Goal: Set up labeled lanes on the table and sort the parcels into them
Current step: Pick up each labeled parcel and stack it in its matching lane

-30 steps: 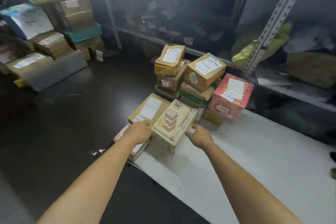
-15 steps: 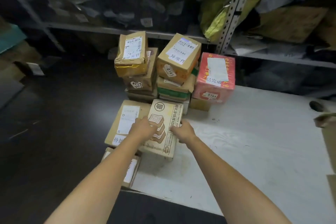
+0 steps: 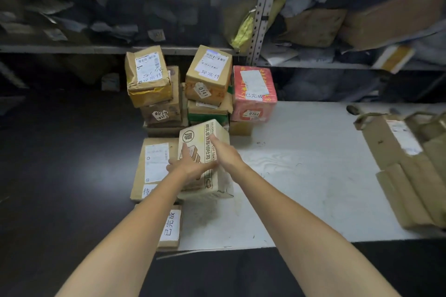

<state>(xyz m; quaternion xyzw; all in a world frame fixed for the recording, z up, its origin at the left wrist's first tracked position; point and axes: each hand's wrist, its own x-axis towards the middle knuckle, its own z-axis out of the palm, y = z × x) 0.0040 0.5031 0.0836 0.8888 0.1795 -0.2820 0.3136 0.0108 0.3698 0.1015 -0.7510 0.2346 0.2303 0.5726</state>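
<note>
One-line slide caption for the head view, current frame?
Left hand and right hand hold a printed toast carton beside stacked labelled parcels on a white table.

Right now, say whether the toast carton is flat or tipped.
Tipped: toast carton slants, far end raised, left hand and right hand on it.

Toast-print carton: beige, tilted on the white table, left hand and right hand resting on its top face.
Flat brown box: white label, touching the carton's left side.
Thin parcel: near table edge, marked 已完成.
Red box: rear stack, marked 已完成, tag 0164.
Brown box: stacked just beside it, marked 异常件, tag 0141.
</note>
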